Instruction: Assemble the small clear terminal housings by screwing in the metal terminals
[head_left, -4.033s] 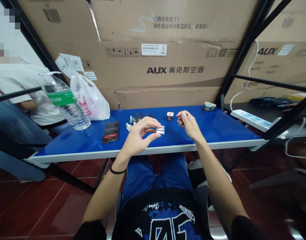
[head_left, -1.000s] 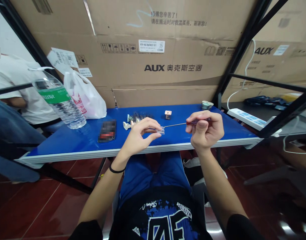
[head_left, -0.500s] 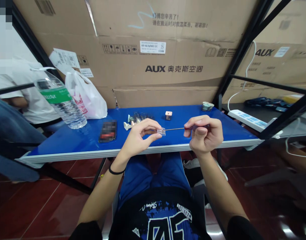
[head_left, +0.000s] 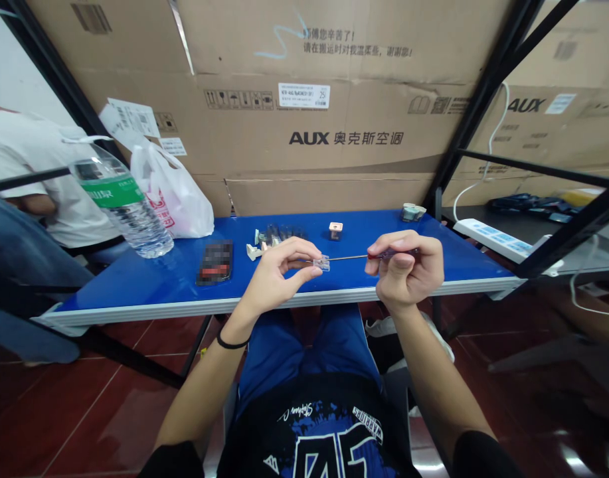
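Pinching a small clear plastic block (head_left: 321,263) in the left hand (head_left: 277,275), just over the table (head_left: 436,255) near its front edge. Left fingers (head_left: 289,251) and thumb are together on the block, clamped from its left side. Right hand (head_left: 406,269) sits to the block's right, fingers (head_left: 402,261) curled tight around the dark-and-red handle of a slim screwdriver (head_left: 348,257). Fingers clamped on that handle, shaft running level toward the block. Tip meets the block's right side; whether it goes in can't be told at this resolution.

Relative to the block: a small square copper-and-white part (head_left: 335,230) lies just behind it. A row of small connector parts (head_left: 277,233) and white plastic pieces (head_left: 254,251) lie behind and to the left. Further left, a phone (head_left: 214,263) with a blurred-out back lies flat. Well left, a water bottle (head_left: 125,202) with a green label and a white plastic bag (head_left: 172,196). Well right, a small grey-green part (head_left: 414,212) near the back edge, and a white power strip (head_left: 483,229) beyond the table. Cardboard AUX boxes (head_left: 304,139) stand behind. A co-worker in a white shirt (head_left: 35,159) sits far left, hands out of view.
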{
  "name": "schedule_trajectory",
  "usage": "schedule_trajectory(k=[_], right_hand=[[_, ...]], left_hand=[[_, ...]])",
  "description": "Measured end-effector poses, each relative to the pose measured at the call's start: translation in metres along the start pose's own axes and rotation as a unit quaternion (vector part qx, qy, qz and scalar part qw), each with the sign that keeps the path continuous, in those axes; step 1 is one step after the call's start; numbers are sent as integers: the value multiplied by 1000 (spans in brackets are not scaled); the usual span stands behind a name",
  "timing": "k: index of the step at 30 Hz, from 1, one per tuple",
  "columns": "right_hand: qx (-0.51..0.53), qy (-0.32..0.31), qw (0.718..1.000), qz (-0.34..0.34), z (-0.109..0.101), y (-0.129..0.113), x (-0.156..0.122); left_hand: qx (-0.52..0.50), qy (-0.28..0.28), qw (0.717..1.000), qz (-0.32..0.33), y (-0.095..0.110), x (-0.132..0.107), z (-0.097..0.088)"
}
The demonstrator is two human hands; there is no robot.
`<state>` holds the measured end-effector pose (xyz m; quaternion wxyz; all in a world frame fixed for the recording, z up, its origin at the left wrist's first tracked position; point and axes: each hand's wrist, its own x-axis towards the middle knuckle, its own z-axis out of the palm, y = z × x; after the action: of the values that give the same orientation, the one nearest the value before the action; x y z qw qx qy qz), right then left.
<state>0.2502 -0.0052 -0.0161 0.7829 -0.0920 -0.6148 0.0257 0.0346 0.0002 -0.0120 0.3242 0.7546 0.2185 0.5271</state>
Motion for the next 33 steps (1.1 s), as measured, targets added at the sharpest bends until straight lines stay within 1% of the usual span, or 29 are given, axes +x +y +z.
schedule_trajectory(k=[11, 20, 33], right_hand=[[22, 3, 1000, 10, 2, 1, -1], [10, 12, 1000, 6, 1, -1, 1], [-5, 6, 1000, 15, 1, -2, 1]], left_hand=[[-12, 6, 1000, 1, 0, 1, 1], [-19, 8, 1000, -7, 1, 0, -1], [0, 18, 1000, 6, 3, 1, -1]])
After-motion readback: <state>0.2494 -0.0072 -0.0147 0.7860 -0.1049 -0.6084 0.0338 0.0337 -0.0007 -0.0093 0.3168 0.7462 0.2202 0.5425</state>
